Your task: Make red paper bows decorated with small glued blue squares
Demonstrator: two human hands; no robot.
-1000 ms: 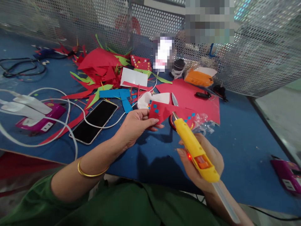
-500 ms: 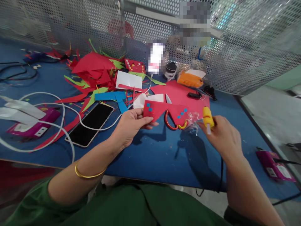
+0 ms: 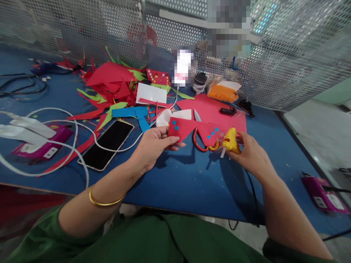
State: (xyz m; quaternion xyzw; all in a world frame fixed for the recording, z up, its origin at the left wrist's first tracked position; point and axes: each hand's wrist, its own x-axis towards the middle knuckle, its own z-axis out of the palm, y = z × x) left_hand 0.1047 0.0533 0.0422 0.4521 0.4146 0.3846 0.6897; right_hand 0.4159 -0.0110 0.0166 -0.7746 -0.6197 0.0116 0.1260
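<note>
My left hand (image 3: 156, 146) pinches the left end of a red paper piece (image 3: 182, 128) that has a notch in its lower edge and small blue squares near both ends. In my right hand (image 3: 253, 155) is a yellow glue gun (image 3: 230, 140), a clear stick showing at its lower left end, held just right of the paper's right end. A crumpled clear film lies partly behind the gun. Scissors (image 3: 200, 146) with a red and yellow handle rest on the blue table (image 3: 192, 190), partly behind the red paper.
Red and green paper scraps (image 3: 109, 78) are heaped at the back left. A dark phone (image 3: 106, 146), white cables and a purple power strip (image 3: 52, 146) lie left. Red sheet (image 3: 214, 109), orange packet (image 3: 223, 92) and black-lidded jar (image 3: 200, 81) are behind; another power strip (image 3: 325, 193) is right.
My right hand has moved left with the glue gun and turned it, so it is closer to the red paper's right end. My left hand and the paper are nearly unchanged.
</note>
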